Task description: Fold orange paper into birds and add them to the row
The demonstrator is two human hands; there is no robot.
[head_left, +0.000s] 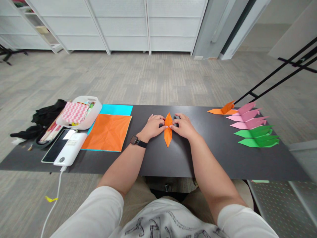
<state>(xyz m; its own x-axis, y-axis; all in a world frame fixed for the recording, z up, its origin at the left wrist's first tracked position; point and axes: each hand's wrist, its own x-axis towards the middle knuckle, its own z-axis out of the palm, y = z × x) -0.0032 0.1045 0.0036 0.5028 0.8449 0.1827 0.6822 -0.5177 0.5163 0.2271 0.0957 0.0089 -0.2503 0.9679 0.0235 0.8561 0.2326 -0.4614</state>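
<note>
The folded paper (168,138) is gripped at its waist by the left hand (154,126) and right hand (184,126), mid-table (163,165), nearer the far edge. Folds are best pressed evenly (edges aligned first).

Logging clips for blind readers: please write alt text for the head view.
A left hand and right hand touch a narrow folded orange paper on a dark table. Orange, pink and green paper figures line the right; an orange sheet, phone and white basket sit left.
</note>
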